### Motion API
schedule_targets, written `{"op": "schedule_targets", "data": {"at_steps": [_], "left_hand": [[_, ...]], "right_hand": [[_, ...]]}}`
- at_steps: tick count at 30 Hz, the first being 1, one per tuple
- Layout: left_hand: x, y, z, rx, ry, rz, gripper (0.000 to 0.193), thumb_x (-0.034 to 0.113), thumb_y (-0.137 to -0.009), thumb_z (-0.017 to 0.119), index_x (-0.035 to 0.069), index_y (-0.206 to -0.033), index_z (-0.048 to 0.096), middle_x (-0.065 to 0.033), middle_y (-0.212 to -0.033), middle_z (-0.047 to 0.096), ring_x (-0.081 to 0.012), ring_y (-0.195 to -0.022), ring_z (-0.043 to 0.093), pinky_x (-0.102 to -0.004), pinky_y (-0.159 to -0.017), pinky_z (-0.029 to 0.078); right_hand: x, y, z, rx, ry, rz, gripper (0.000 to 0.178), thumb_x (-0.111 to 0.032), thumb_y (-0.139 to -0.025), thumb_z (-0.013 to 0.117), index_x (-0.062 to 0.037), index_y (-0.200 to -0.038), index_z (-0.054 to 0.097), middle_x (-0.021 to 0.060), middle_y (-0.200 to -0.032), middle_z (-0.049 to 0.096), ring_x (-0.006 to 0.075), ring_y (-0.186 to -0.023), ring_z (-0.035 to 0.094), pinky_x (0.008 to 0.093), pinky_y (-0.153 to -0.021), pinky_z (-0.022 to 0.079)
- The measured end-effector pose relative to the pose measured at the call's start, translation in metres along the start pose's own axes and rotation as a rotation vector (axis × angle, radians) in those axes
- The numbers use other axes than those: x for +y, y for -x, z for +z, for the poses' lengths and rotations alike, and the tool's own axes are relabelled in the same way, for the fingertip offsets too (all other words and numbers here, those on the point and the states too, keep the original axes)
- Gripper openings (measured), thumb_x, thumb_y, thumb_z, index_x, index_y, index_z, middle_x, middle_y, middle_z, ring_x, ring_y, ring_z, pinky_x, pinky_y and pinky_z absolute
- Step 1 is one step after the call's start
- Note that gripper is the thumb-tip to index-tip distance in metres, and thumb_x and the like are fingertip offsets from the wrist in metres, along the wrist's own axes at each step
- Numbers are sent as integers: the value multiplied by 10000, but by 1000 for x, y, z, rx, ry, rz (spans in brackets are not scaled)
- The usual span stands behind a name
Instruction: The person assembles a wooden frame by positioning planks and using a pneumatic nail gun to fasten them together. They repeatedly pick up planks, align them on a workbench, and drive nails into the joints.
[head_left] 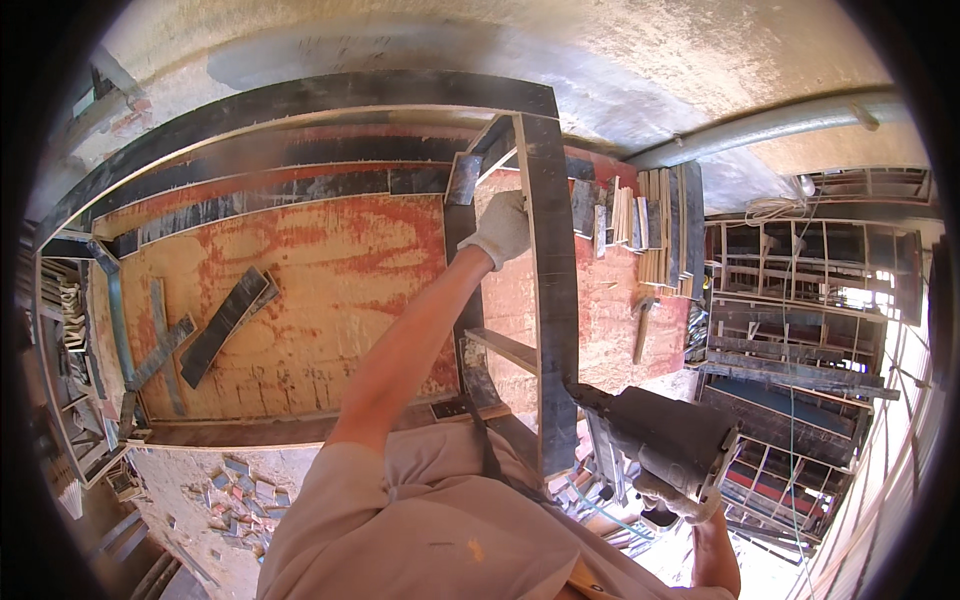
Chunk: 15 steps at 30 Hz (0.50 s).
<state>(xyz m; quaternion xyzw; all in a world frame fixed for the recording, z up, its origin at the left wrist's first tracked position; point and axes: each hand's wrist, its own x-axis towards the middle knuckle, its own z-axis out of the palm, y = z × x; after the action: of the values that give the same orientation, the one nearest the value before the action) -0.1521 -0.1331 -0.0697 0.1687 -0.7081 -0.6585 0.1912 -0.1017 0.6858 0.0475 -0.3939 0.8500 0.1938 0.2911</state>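
My right hand [682, 497], in a pale work glove, is wrapped round the handle of a black nail gun [672, 432]. The gun's nose meets the right edge of a dark upright board [556, 300], part of a large wooden frame. My left hand [501, 228], gloved too, grips that board's left edge near its upper end; its fingertips are partly hidden. Just left of the glove, a short dark block [463, 179] sits by the frame's corner. A short crosspiece [503, 349] joins the board lower down.
Under the frame lies a red-stained plywood surface [330, 290] with loose dark strips [228, 325] on it. To the right are a hammer [642, 330] and stacked wood strips [655, 225]. Racks of timber frames [790, 330] stand beyond. Offcuts [240, 495] litter the floor at lower left.
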Motion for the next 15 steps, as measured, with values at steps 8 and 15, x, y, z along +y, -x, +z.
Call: {"op": "schedule_targets", "data": {"at_steps": [8, 15], "left_hand": [[-25, 0, 7, 115, 201, 143, 189, 203, -918, 703, 28, -984, 732, -219, -892, 737, -339, -836, 729, -392, -736, 551], [-18, 1, 2, 121, 81, 75, 320, 180, -858, 741, 47, -1144, 685, -212, -1103, 710, -370, -999, 691, -397, -820, 545]], "right_hand": [[-205, -113, -292, 27, -984, 91, 372, -236, -822, 784, -114, -1146, 649, 62, -974, 674, 211, -797, 663, 364, -621, 543], [-198, -110, -292, 88, -887, -29, 554, -113, -796, 887, -48, -1274, 614, 64, -1084, 682, 159, -830, 656, 306, -660, 566]]}}
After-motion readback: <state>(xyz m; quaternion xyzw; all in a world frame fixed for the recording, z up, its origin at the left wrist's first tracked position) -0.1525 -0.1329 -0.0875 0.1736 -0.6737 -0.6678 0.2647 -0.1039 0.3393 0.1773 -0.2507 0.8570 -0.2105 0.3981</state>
